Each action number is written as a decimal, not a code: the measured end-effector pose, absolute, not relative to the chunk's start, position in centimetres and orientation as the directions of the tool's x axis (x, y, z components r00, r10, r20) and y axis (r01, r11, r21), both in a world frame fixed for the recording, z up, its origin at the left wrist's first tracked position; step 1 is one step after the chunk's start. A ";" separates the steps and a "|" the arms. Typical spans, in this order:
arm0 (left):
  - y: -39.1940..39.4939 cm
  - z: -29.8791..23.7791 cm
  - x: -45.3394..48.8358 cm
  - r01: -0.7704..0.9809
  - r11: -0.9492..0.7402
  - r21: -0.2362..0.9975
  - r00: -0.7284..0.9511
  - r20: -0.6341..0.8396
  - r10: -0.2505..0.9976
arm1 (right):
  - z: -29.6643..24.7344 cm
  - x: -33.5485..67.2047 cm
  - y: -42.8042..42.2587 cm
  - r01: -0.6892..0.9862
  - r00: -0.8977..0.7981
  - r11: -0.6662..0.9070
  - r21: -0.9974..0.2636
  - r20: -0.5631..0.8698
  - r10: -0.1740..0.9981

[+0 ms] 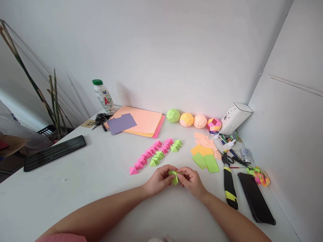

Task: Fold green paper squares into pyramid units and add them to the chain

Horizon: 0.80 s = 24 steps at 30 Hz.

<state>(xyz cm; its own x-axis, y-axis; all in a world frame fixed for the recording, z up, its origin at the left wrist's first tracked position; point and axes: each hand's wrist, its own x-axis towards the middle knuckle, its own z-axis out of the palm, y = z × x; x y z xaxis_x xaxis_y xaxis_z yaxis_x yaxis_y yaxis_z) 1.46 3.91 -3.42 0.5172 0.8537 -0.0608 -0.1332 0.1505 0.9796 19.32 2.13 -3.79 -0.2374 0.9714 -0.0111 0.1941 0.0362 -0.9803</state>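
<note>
Between my two hands is a small folded piece of green paper (pixel 174 180), partly covered by the fingers. My left hand (pixel 160 179) pinches its left side, and my right hand (pixel 191 183) grips the right side with thumb and fingertips. Just beyond the hands stand rows of folded pink paper units (pixel 142 160) and some folded green paper units (pixel 154 162), shaped like little pyramids. Flat green paper slips (pixel 211 163) lie to the right of my right hand, overlapping orange slips (pixel 199 150) and peach slips (pixel 202 137).
Along the wall sit several paper balls (pixel 186 119) and a white box (pixel 236 116). At right lie a yellow-black cutter knife (pixel 229 188), a phone (pixel 256 198), scissors (pixel 227 158) and paper scraps (pixel 259 176). Leftward are paper sheets (pixel 143 117), a bottle (pixel 104 97) and a dark bar (pixel 55 151).
</note>
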 end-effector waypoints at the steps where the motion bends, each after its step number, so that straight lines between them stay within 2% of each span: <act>1: 3.9 -3.4 1.5 -0.131 0.151 0.980 0.517 -0.063 0.854 | -3.8 19.3 2.1 0.196 -0.238 0.038 -0.980 -0.011 0.971; 14: 3.9 -3.6 1.4 -0.129 0.136 0.982 0.516 -0.050 0.855 | -3.4 19.2 2.1 0.232 -0.236 0.054 -0.971 -0.003 0.972; 24: 3.9 -4.3 1.5 -0.161 0.164 0.973 0.464 -0.072 0.883 | -3.1 18.7 1.5 0.321 -0.231 0.206 -0.924 0.134 0.964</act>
<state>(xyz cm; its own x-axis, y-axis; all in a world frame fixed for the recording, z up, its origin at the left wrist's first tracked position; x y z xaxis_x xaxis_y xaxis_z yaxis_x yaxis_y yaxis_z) 1.47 3.91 -4.26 0.4641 0.8828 -0.0722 -0.1613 0.1643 0.9731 18.68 1.53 -3.12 -0.2311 0.9637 0.1340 0.3213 0.2056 -0.9244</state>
